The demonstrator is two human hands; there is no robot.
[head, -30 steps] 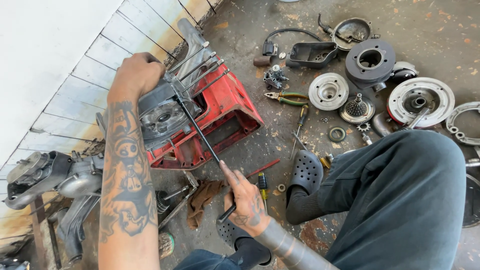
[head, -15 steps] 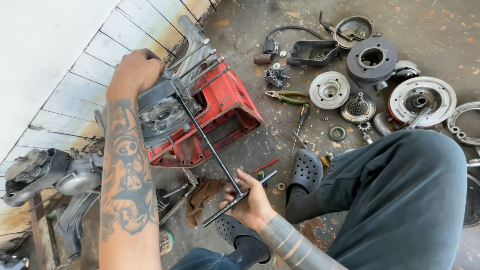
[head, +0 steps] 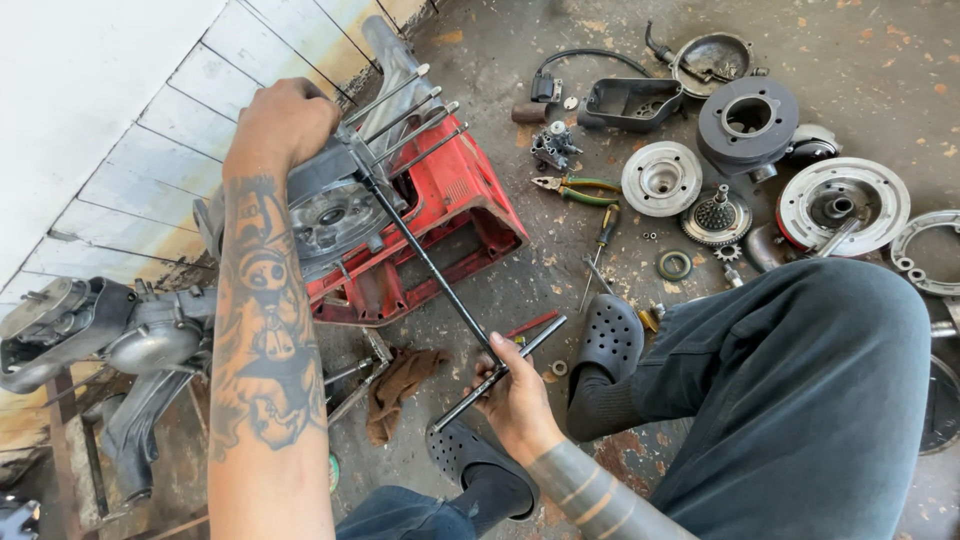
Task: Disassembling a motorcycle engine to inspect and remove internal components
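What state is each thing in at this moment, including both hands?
Left hand: clamped on the grey engine casing, steadying it.
Right hand: fingers closed round the crossbar of the T-handle wrench.
T-handle wrench: tilted, far end seated on the casing.
Red tray: tipped, under the casing.
Pliers: lying untouched on the floor.
Brown rag: crumpled.

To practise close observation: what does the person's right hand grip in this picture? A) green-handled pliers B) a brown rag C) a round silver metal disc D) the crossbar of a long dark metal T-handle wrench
D: the right hand closes on the crossbar of the long dark metal T-handle wrench, whose shaft runs up to the grey engine casing steadied by the left hand.
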